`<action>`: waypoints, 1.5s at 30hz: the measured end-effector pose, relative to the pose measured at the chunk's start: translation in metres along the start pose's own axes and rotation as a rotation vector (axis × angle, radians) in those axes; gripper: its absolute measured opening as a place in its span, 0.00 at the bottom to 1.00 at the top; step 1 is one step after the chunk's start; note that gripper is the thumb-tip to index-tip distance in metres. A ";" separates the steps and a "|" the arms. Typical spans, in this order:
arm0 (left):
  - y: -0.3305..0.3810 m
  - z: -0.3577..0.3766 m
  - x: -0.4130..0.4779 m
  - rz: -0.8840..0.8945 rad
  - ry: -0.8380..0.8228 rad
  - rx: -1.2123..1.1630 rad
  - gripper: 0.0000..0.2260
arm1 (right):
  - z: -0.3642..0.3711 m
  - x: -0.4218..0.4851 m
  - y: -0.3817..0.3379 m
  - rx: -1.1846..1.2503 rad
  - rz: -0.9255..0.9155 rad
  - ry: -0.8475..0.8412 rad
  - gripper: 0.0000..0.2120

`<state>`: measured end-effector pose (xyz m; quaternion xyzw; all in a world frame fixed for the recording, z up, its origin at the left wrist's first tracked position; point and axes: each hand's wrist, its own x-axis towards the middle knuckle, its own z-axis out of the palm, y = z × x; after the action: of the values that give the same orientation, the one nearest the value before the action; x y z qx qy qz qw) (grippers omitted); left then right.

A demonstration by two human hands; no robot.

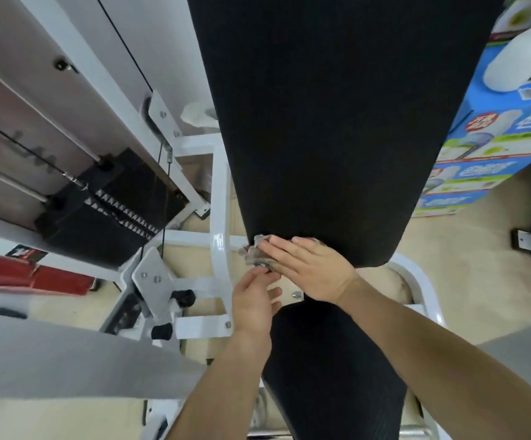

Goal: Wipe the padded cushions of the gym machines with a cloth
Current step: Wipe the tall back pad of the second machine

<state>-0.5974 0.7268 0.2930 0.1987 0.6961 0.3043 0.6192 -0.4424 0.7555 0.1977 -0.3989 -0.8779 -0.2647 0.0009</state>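
Head view: right hand (311,268) lies flat with fingers straight, pressing cloth (255,258) against the lower edge of back cushion (321,122). Just beneath it, left hand (253,303) pinches the cloth's hanging corner, probably to keep it taut.

Beige floor (467,281), stacked blue boxes (492,147).

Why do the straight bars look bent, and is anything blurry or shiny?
Head view: the wide-angle lens bows the white frame and stretches the back pad; glare glints on that frame; the cloth and printed boxes look soft, slightly blurred.
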 end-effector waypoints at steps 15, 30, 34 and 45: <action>0.081 -0.017 -0.042 0.039 -0.064 -0.326 0.10 | -0.152 0.099 0.127 0.070 0.381 0.276 0.27; -0.016 -0.011 0.015 -0.124 -0.086 -0.246 0.13 | 0.008 -0.008 -0.014 -0.094 -0.195 -0.126 0.30; -0.035 0.012 0.017 -0.190 -0.205 -0.204 0.14 | 0.015 -0.046 0.012 -0.076 -0.229 -0.144 0.29; -0.053 0.091 0.010 -0.299 -0.476 -0.166 0.14 | 0.016 -0.143 0.092 -0.205 -0.312 -0.163 0.26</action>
<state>-0.5041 0.7107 0.2453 0.1084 0.5257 0.2102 0.8171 -0.2773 0.7128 0.1963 -0.2764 -0.8946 -0.3166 -0.1520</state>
